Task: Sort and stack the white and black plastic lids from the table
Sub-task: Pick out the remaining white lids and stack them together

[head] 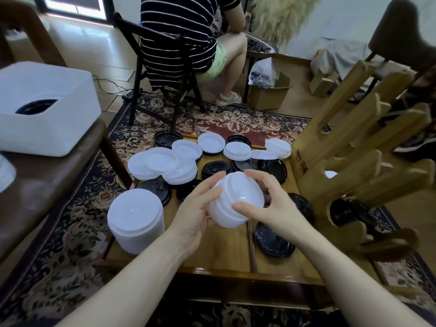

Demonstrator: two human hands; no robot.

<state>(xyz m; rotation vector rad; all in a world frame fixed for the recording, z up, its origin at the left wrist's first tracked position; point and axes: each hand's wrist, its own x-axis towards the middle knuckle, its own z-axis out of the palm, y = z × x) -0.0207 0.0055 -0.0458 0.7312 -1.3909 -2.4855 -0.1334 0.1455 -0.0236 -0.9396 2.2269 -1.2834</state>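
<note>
Small stack of white lids (236,201) held mid-counter (224,253) between left hand (195,213) and right hand (271,206), both grips curled round it; tall white stack (135,220) at left edge, loose black lids (274,237) and white lids (162,164) around, wooden rack (354,161) crowding the right edge.

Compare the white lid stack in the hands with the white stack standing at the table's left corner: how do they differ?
The held stack is shorter and tilted, gripped between the left hand and right hand above the table. The corner stack is taller, upright, resting on the table, and no hand touches it. Both are nested white plastic lids.
</note>
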